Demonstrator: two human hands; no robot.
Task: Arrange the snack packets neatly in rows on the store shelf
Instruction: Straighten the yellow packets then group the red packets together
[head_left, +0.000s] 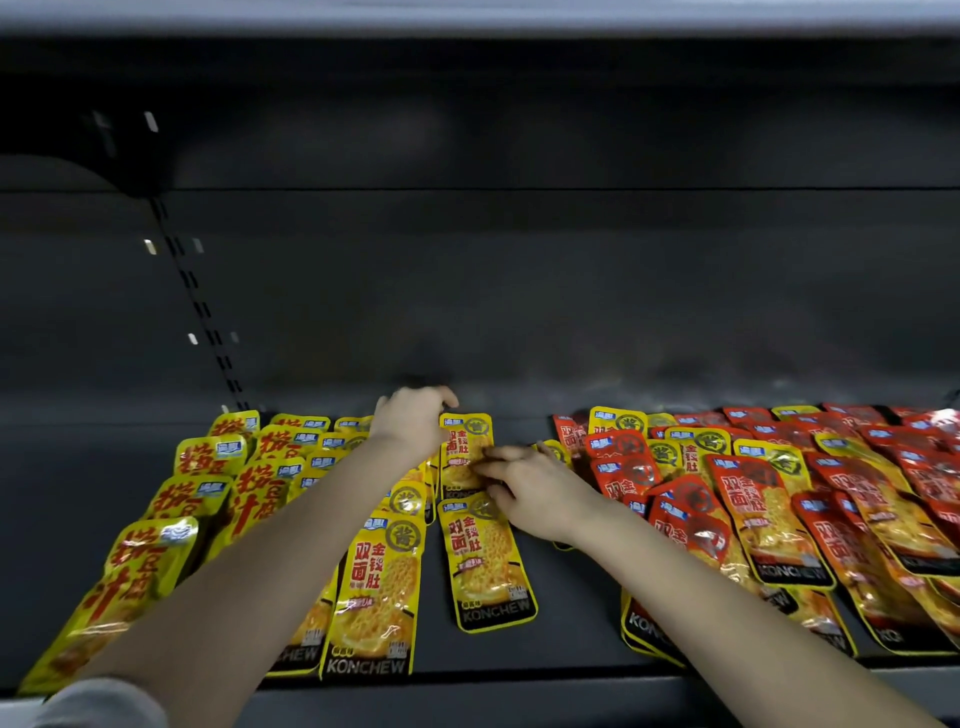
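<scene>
Yellow snack packets lie flat in overlapping rows on the dark shelf (571, 613). One yellow packet (464, 441) lies at the back of the middle row. My left hand (413, 421) rests on its top left edge with curled fingers. My right hand (530, 486) presses its fingertips on the packet's lower right part. In front of it lies another yellow packet (488, 561), flat and free. Whether either hand grips the back packet or only touches it is unclear.
Two rows of yellow packets (171, 519) with red lettering fill the left. A jumbled heap of red and yellow packets (779, 499) covers the right. The shelf's front lip (519, 696) runs along the bottom. A slotted upright (197, 306) stands at the back left.
</scene>
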